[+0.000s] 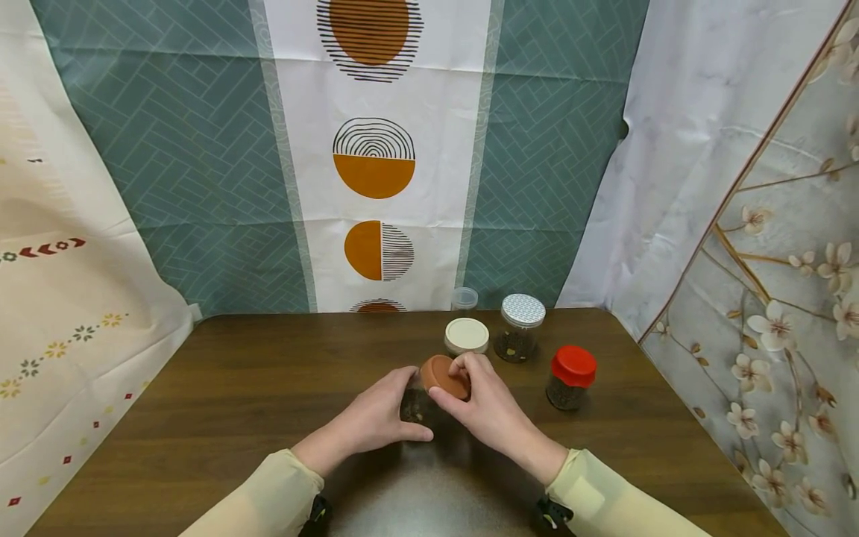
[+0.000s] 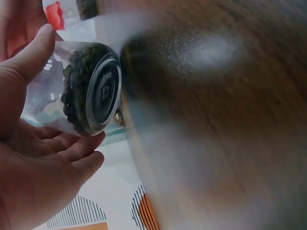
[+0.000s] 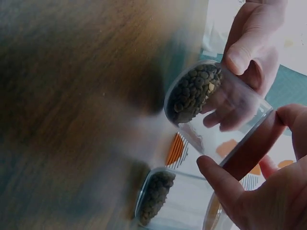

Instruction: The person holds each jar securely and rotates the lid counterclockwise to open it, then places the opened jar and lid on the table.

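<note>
A clear jar [image 1: 412, 406] with dark brown pellets [image 3: 194, 91] in its lower part is tilted over the table, its round base showing in the left wrist view. My left hand [image 1: 376, 420] holds the jar's body from the left, thumb on the near side and fingers around the far side. On top sits a terracotta-coloured lid [image 1: 444, 377], level with the rim in the right wrist view. My right hand [image 1: 492, 409] grips this lid by its edge, between thumb and fingers.
Behind the hands stand a cream-lidded jar [image 1: 466, 335], a jar with a patterned white lid [image 1: 522, 312] and a small clear-lidded container [image 1: 464, 298]. A red-topped jar [image 1: 572, 377] is to the right. Fabric curtains [image 1: 550, 149] hang around the wooden table [image 1: 282, 365].
</note>
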Demonstrator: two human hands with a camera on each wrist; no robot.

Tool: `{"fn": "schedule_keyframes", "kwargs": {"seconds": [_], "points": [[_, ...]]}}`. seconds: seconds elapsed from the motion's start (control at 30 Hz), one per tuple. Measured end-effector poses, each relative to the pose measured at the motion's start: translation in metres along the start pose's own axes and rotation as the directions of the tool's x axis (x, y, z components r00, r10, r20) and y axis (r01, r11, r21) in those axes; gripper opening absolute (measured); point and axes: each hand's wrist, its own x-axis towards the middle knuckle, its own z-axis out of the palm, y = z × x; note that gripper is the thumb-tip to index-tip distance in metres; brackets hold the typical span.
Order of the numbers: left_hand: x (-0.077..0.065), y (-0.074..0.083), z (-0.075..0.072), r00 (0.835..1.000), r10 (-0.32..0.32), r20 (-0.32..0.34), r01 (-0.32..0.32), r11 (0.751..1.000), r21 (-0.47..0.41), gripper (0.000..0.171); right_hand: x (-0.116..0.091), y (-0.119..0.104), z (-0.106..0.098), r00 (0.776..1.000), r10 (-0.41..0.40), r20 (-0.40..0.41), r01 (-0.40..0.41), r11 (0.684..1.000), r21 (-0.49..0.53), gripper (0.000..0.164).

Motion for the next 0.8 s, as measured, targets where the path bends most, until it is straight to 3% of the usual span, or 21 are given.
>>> {"fn": "schedule_keyframes", "kwargs": {"seconds": [0.03,0.13,0.3,0.47,0.6,0.8], "points": [[0.002,-0.007,0.004,0.999,0.035,-0.016,-0.034,0.999,0.022,0.102,0.0,0.0,0.0,1.0,0.004,0.001,-0.004,1.0,-0.001,0.038],[0.003,-0.007,0.005,0.997,0.069,-0.039,-0.068,0.997,0.049,0.099,0.0,-0.001,-0.001,1.0,0.014,0.007,-0.014,1.0,-0.005,0.039],[0.005,0.001,0.005,0.999,0.024,-0.038,-0.021,0.996,0.083,0.092,0.002,-0.002,-0.006,0.999,0.002,0.038,-0.001,1.0,-0.019,0.055],[0.006,0.003,0.004,1.0,0.006,-0.026,-0.002,0.991,0.135,0.091,0.005,-0.005,-0.016,0.994,-0.016,0.113,0.027,0.995,-0.094,0.075],[0.007,0.005,0.004,1.0,0.005,-0.011,-0.003,0.989,0.149,0.093,0.008,-0.006,-0.025,0.983,-0.032,0.183,0.062,0.985,-0.161,0.072],[0.008,0.003,0.007,1.0,0.022,-0.005,-0.021,0.986,0.164,0.091,0.013,-0.008,-0.037,0.957,-0.056,0.284,0.112,0.977,-0.182,0.067]]}}
